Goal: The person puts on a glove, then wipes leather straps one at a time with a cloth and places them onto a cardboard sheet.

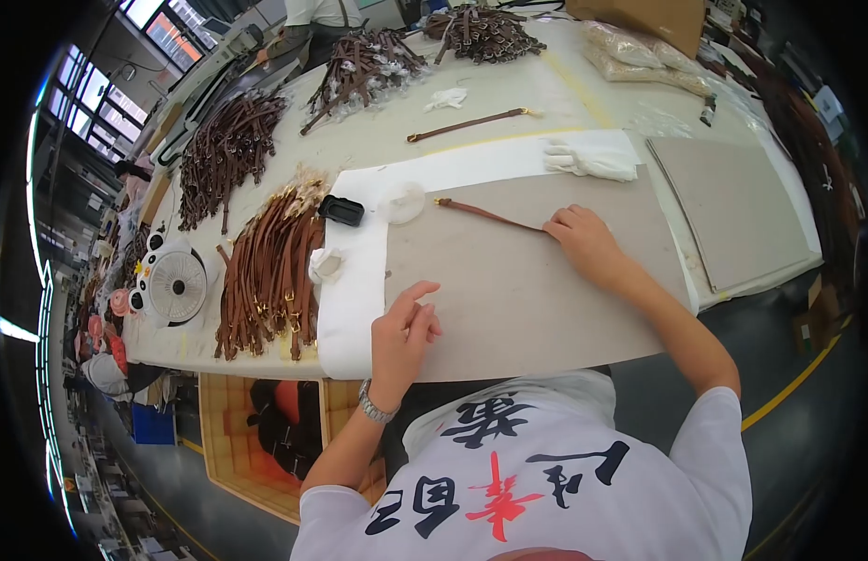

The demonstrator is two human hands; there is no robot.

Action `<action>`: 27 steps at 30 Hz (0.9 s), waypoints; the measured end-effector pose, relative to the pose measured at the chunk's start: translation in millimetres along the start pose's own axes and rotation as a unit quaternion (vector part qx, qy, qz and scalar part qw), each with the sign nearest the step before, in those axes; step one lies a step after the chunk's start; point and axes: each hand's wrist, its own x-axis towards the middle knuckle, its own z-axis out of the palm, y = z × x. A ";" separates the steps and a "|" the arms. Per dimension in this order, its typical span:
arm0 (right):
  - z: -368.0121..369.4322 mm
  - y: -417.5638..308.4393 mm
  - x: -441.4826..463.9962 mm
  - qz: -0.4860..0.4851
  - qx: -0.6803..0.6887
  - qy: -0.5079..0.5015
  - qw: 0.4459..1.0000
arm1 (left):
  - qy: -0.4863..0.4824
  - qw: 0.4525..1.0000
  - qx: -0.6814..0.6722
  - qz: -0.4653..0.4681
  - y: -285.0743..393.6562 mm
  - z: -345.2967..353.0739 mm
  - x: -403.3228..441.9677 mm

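A narrow brown leather strap (490, 215) with a gold-coloured metal fitting at its left end lies across a grey board (528, 309). My right hand (585, 245) pinches the strap's right end, which the fingers partly hide. Over the board's left edge, my left hand (404, 335) holds nothing, its fingers apart and the index finger pointing right. Beyond the left hand are a black dish (341, 210), a round translucent lid or dish (401, 202) and a crumpled white cloth (325, 266).
Brown straps with gold buckles (270, 271) are heaped at the left, near a small fan (177, 283). More strap piles (230, 150) lie farther back. White gloves (591, 161) rest at the board's far edge. A second grey board (733, 213) lies right. Another person (322, 13) is at the far side.
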 end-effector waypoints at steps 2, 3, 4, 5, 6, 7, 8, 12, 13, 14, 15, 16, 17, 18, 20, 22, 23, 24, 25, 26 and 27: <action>-3.1 -5.4 -6.6 0.000 0.012 -0.003 1.000 | -0.019 0.997 -0.062 0.030 -0.4 2.7 1.4; -5.3 -9.5 -8.7 -0.004 0.027 -0.009 1.000 | -0.018 0.997 -0.062 0.030 -1.1 5.0 2.7; -9.0 -13.5 -10.0 -0.008 0.029 -0.009 1.000 | -0.034 0.997 -0.051 0.046 -2.1 7.8 5.0; -15.0 -17.4 -10.8 0.000 0.062 0.008 0.998 | -0.050 0.996 -0.040 0.061 -3.3 9.5 6.7; -23.4 -19.9 -8.5 0.006 0.094 0.024 0.995 | -0.042 0.997 -0.038 0.059 -5.2 11.0 7.7; -35.0 -19.3 -3.9 -0.003 0.097 0.023 0.995 | -0.065 0.994 -0.080 0.041 -7.2 13.0 9.1; -48.1 -16.4 0.6 0.006 0.059 0.040 0.997 | -0.087 0.988 -0.122 0.024 -7.5 14.5 10.4; -61.5 34.2 8.1 0.085 0.021 0.148 0.985 | -0.121 0.979 -0.159 -0.032 4.7 16.7 10.0; -71.4 32.3 12.7 0.117 0.055 0.169 0.977 | -0.106 0.980 -0.164 -0.036 7.9 18.5 8.0; -79.8 24.8 15.0 0.104 0.061 0.168 0.978 | -0.091 0.982 -0.162 -0.037 12.5 16.8 7.9; -95.0 5.7 13.2 0.186 0.151 0.098 0.966 | -0.109 0.983 -0.137 -0.049 17.7 14.4 6.6; -108.1 -13.9 8.0 0.264 0.236 0.023 0.935 | -0.127 0.984 -0.112 -0.062 19.8 11.3 4.2; -114.4 -32.3 -1.4 0.224 0.317 -0.059 0.920 | -0.113 0.985 -0.110 -0.066 19.0 7.3 -0.9; -119.8 -53.7 -12.8 0.179 0.392 -0.140 0.891 | -0.119 0.986 -0.088 -0.072 17.2 2.4 -8.0; -135.1 -105.3 -48.2 0.170 0.370 -0.296 0.864 | -0.109 0.988 -0.061 -0.089 11.6 -10.7 -29.7; -123.1 -120.9 -115.7 0.003 0.180 -0.404 0.897 | -0.180 0.970 -0.077 -0.143 0.4 -33.9 -65.9; -119.8 -124.8 -148.1 0.035 0.152 -0.459 0.875 | -0.163 0.972 -0.073 -0.152 -8.9 -44.0 -88.4; -111.9 -124.8 -173.4 0.082 0.101 -0.532 0.837 | -0.160 0.961 -0.065 -0.214 -23.4 -52.7 -113.3; -93.2 -111.9 -214.4 0.117 0.069 -0.510 0.850 | -0.156 0.947 -0.059 -0.276 -40.5 -55.6 -136.5; -61.0 -92.3 -253.7 0.177 0.083 -0.453 0.870 | -0.140 0.946 -0.055 -0.287 -64.6 -48.3 -160.3; -37.4 -82.6 -265.5 0.308 0.171 -0.385 0.853 | 0.056 0.963 -0.028 -0.264 -97.4 -34.2 -182.4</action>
